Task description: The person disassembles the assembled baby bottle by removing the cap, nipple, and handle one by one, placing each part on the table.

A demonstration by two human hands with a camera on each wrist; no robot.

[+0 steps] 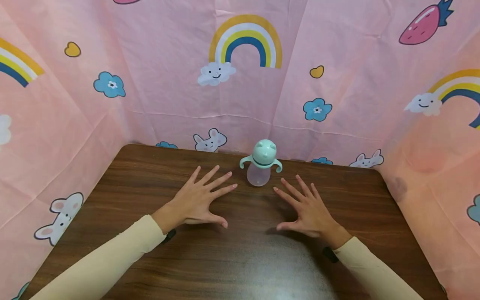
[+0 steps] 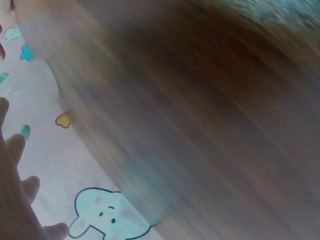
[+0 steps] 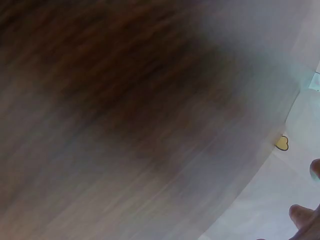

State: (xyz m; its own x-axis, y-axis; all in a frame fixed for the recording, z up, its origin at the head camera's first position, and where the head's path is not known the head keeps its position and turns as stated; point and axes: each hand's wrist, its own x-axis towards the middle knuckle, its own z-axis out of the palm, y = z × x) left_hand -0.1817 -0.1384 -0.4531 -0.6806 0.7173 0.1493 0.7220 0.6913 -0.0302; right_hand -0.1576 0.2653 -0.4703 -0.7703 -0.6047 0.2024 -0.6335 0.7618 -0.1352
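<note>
A baby bottle [image 1: 258, 175] stands upright toward the far edge of the table, with a mint-green animal-shaped lid [image 1: 264, 152], two curved side handles and a see-through body. To its left and nearer the camera, my left hand [image 1: 198, 196] spreads its straight fingers, holding nothing. My right hand [image 1: 309, 211] is likewise spread on the other side, and it too holds nothing. Both hands are apart from the bottle. In the left wrist view only some fingers [image 2: 15, 147] show at the left edge; in the right wrist view, a few fingertips [image 3: 301, 216] appear at the lower right.
The dark wood-grain table [image 1: 240, 258] has rounded far corners. Pink cloth [image 1: 168, 54] printed with rainbows, flowers and rabbits hangs behind it and along both sides. Dark bands or devices sit under both wrists, by the cream sleeves [image 1: 112, 254].
</note>
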